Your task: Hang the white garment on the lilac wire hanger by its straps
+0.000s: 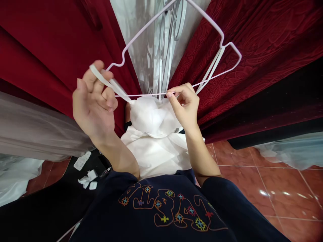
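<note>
The garment [155, 114] is white and lies bunched in front of the wearer's torso, its lower part spread toward the lap. Its upper edge sits just below the bar of a pale pink hanger [145, 29], which is held above it.

Right side: the right strap [221, 51] runs up in two strands and rests in the hanger's notch. Judged from this, that side is seated.

Left side: the left strap [118, 90] rises from the garment to the left hand [96, 107] and loops over its fingers [109, 97]. These are partly curled and apart, with the thumb standing clear. I cannot tell whether they also touch the hanger's end, which passes behind them.

Right hand [186, 99]: thumb and forefinger are together, clamped on the hanger's bar.

Step in hand, as I judge it from beside the worker: fitting the left strap over the hanger's left end. The next move calls for a steady bar, the loop passed over that end and settled in the left notch, then the fingers slipped out. Caution: a tilted hanger could free the right strap.

Surroundings: red drapes [50, 37] hang on both sides. At lower left, a white charger [92, 175] lies on a black surface [58, 201]. Red floor tiles [242, 181] show at right.
</note>
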Demonstrator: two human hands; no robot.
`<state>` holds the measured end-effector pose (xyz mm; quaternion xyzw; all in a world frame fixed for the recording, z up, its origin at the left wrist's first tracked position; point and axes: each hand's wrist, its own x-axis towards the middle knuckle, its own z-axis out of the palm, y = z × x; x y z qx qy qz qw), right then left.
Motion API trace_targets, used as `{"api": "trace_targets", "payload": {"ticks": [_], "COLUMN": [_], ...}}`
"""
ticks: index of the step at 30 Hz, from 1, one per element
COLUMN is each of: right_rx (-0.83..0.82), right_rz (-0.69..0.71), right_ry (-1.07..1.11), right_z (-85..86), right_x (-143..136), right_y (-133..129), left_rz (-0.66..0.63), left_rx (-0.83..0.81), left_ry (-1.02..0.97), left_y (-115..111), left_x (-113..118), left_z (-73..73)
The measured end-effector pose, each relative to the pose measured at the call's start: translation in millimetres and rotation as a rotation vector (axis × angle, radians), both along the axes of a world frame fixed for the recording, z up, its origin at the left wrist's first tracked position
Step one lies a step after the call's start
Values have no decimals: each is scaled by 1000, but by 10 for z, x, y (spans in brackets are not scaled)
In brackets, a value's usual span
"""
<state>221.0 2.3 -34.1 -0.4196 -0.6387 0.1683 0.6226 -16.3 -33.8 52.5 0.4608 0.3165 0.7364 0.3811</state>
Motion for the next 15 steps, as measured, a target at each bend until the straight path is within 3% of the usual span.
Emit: {"api": "trace_targets", "payload": {"ticks": [3, 6, 8, 12, 15], "right_rx": [-9, 34, 57, 37, -8], "right_rz": [-4, -5, -7, 4, 6], "right_ry": [0, -1, -4, 1, 8], "right_z": [15, 10, -5, -18, 5], "right_x": [6, -9, -36, -132, -175], "right_y": [-40, -50, -39, -10, -36], "left_rz": [106, 326, 385, 152, 5], "left_rx": [-32, -31, -99, -245, -228], "left_ry": [-83, -179, -128, 132, 141], "left_y": [105, 145, 149, 143, 154], "left_x": [-92, -159, -165, 9, 245], "left_z": [-92, -237, -313, -390, -423]}}
